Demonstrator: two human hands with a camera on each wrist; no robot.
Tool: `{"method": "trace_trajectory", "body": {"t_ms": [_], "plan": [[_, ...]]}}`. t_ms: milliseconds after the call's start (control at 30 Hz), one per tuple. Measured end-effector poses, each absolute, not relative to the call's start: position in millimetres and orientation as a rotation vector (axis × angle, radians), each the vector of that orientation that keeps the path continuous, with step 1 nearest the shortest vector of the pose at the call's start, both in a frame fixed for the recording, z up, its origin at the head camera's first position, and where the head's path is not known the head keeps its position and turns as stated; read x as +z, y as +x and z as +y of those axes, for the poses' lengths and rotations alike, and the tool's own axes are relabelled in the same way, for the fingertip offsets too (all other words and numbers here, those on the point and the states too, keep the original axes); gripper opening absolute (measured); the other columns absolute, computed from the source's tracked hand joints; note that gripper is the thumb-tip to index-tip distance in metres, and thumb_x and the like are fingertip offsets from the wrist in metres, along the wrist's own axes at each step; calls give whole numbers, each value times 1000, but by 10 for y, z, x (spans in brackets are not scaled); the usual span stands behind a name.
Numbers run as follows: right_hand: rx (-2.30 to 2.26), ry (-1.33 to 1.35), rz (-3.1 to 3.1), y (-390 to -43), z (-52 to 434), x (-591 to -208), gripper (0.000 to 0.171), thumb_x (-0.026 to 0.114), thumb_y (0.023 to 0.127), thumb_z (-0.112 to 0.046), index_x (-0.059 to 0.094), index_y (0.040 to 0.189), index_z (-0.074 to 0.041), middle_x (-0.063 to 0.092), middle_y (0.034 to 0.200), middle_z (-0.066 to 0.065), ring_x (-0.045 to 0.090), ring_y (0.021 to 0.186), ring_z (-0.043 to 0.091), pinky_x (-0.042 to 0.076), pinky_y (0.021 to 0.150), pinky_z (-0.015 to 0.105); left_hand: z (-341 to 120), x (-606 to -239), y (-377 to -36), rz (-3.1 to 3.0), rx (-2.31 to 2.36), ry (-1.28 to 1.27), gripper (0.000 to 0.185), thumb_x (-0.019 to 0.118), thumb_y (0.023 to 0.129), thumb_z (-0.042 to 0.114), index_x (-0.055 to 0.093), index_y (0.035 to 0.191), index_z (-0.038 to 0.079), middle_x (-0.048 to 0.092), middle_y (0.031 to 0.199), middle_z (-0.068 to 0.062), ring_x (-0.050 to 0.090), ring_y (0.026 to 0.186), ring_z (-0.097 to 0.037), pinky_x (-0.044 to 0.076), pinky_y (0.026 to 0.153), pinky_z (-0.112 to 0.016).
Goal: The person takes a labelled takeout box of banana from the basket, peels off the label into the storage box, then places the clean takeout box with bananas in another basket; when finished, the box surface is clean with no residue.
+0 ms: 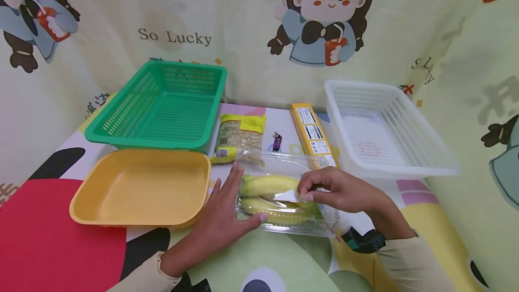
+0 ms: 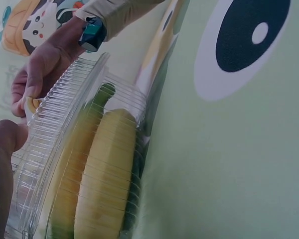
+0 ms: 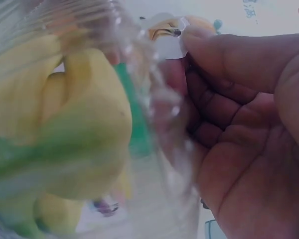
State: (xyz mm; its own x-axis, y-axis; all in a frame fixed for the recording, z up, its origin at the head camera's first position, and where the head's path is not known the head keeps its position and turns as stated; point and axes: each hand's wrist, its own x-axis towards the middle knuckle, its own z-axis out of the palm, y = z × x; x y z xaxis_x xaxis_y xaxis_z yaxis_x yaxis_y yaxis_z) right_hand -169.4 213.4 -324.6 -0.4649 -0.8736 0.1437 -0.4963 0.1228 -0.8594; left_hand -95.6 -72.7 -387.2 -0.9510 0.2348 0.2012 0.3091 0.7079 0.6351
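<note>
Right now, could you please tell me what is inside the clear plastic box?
The clear plastic box holds yellow-green bananas; two show. The hands and a white label hide part of them.

sleeves [image 1: 409, 260] – cream, long | right wrist – black-teal camera [image 1: 362, 240]

The head view looks forward and down across the whole bench [image 1: 284, 260]. The left wrist view lies low and close beside the clear box [image 2: 84, 149], facing along it. The right wrist view sits nearer still, perhaps against the box, and is blurred. All three share the box.
</note>
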Motion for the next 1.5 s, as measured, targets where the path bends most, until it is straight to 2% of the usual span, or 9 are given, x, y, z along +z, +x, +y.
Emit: {"method": "trace_trajectory", "body": {"t_ms": [233,533,833,1200,1333,1500], "plan": [[-1277,-1273,1975,-1714,2137,-3223,11,58,95,3,65,95,-5,63,93,5,56,86,21,49,75,29,-727,-3854,-954,-2798,-1074,-449,108,65,80,66,18,156,6,11,161,-6,14,145,-21,9,115,-52],[-1277,-1291,1985,-1737,2158,-3211,18,57,94,6,65,96,-10,63,94,5,57,87,19,49,75,29,-727,-3856,-973,-2791,-1055,-458,107,64,80,67,18,156,7,12,161,-7,13,146,-21,6,116,-52],[-1293,-1257,1972,-1749,2170,-3238,13,58,95,4,65,96,-8,63,96,7,56,88,23,50,79,29,-730,-3865,-979,-2789,-1051,-453,106,64,80,66,19,155,7,12,161,-7,16,145,-27,8,115,-53],[-1315,-1259,1947,-1746,2186,-3256,19,54,94,9,64,97,-7,62,95,9,56,88,20,49,78,29,-731,-3863,-979,-2787,-1061,-465,107,68,79,63,20,155,5,12,161,-7,15,145,-20,5,116,-50],[-1309,-1229,1958,-1746,2189,-3265,18,55,95,7,64,96,-8,62,95,8,56,88,21,49,78,29,-736,-3871,-979,-2789,-1063,-462,107,68,79,62,19,155,5,12,161,-6,15,145,-19,3,116,-50],[-1306,-1256,1959,-1744,2196,-3268,17,54,95,8,64,96,-5,62,95,8,57,88,21,50,78,29,-737,-3887,-980,-2801,-1054,-455,107,67,79,64,19,155,6,11,161,-6,15,145,-21,3,116,-51]]}}
